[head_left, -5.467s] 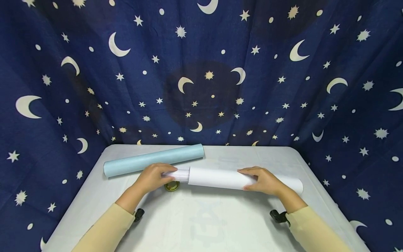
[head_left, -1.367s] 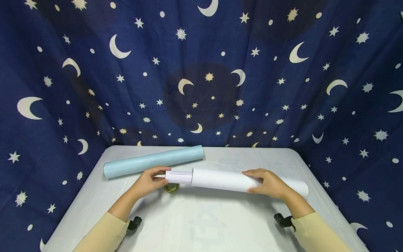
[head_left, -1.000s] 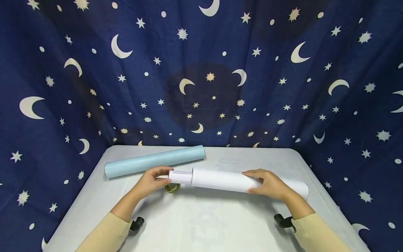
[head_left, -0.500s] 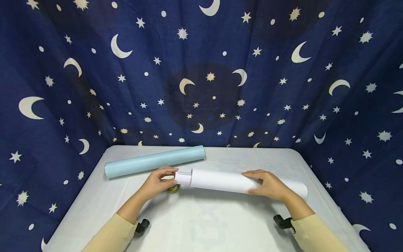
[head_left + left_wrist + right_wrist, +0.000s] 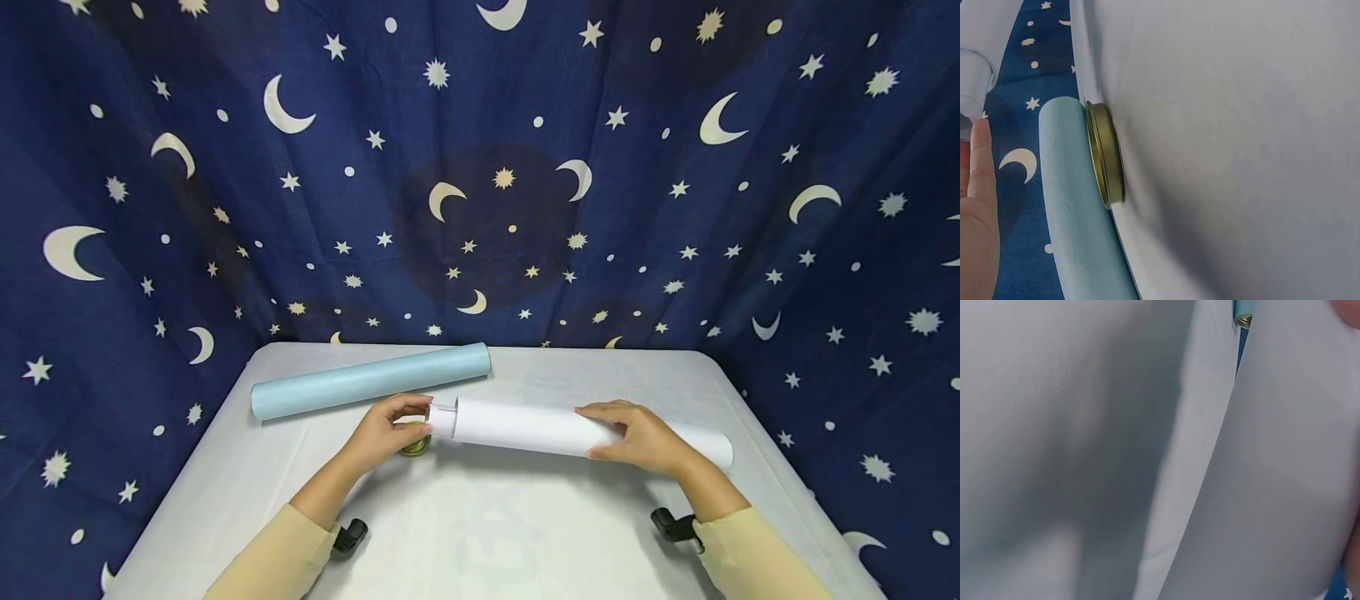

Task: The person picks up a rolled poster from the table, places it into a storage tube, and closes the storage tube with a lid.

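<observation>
A long white tube (image 5: 517,427) is held level above the table by my right hand (image 5: 633,435), thumb and fingers around its right part. From the tube's left mouth sticks a short end of rolled white paper (image 5: 442,422). My left hand (image 5: 386,435) pinches that end between thumb and fingers. In the left wrist view the paper roll (image 5: 972,78) sits inside the tube's rim, beside a finger of the left hand (image 5: 977,231). The tube (image 5: 1266,469) fills much of the right wrist view. Its far end is closed to sight.
Behind the left hand a light blue tube (image 5: 367,382) lies slantwise on the white table (image 5: 480,525). A round gold metal lid (image 5: 1105,155) is on the table just below the left fingers. A navy curtain (image 5: 510,208) with moons and stars surrounds the table.
My left hand has moved right, and the paper roll has slid deeper into the white tube, so less of it shows. The right hand stays nearly still on the tube.
</observation>
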A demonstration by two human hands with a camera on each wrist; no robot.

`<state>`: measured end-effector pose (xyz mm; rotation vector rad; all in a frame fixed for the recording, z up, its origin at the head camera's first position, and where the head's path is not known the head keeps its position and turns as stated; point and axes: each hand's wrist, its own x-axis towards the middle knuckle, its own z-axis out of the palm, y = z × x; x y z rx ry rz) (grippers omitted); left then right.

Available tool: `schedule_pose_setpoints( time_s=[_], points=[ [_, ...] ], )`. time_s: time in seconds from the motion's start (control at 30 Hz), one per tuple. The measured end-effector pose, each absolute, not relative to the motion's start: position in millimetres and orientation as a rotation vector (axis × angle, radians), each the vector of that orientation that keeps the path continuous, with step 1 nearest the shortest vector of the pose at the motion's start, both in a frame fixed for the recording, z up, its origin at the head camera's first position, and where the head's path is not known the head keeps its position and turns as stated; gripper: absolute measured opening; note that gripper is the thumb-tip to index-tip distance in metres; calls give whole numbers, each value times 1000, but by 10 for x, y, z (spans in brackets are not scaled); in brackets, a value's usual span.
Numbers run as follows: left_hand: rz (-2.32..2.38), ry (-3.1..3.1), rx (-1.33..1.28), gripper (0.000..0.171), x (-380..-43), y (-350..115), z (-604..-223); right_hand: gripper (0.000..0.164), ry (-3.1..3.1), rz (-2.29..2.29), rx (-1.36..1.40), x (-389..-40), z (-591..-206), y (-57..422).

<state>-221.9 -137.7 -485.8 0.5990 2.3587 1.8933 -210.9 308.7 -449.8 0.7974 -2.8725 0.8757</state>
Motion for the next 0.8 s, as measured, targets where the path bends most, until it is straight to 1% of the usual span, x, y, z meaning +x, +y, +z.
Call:
schedule_pose_setpoints(
  time_s=[0.27,0.8],
  points=[
    [1924,2333,522,40,-2199,-1285,-4857,68,-2857,878,819,-2115,-4490,3062],
    [1978,2233,579,41,-2183,-1174,-4880,66,-2821,936,843,-2109,-4492,3016]
  ],
)
